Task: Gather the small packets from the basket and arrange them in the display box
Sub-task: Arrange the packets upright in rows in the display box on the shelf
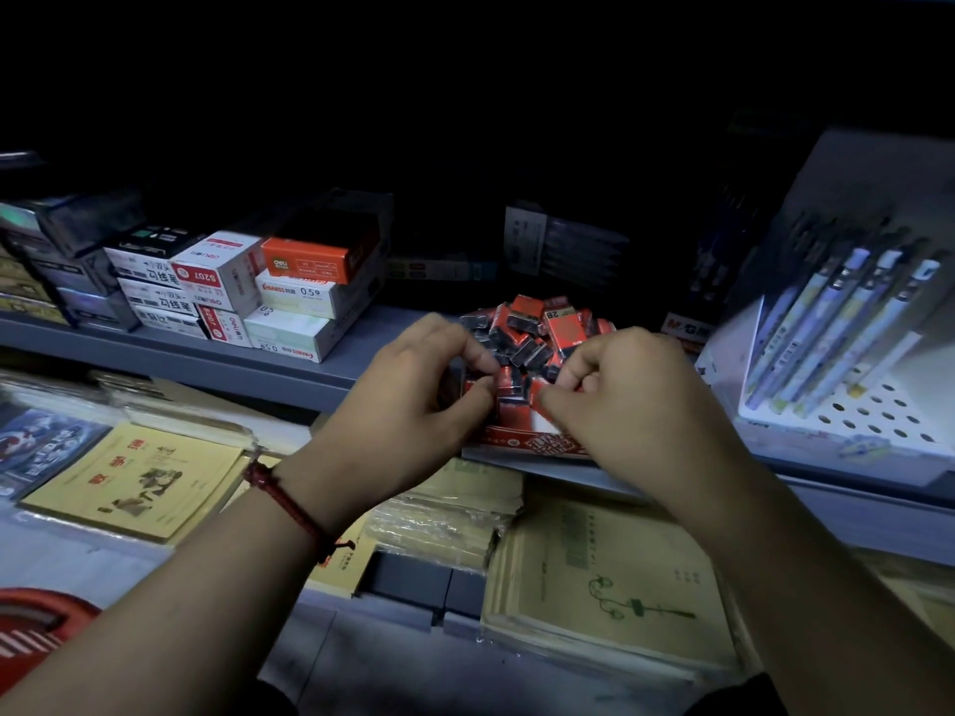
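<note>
Forearms reaching forward, left hand [413, 390] and right hand [635, 400] close together, fingers curled, each pinching a small packet [507, 378]

Mostly hidden behind left hand [408, 400] and right hand [635, 400]: display box [522, 441], gripped packets [509, 385]. Cut by lower-left edge: red basket [31, 627].

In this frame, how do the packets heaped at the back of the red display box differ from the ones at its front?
The heaped packets lie jumbled and tilted every way; the front packets stand more upright, close together. The heaped packets are untouched; the front packets are pinched by the left grip and right grip. Both share red-and-black wrapping and the same display box.
</note>
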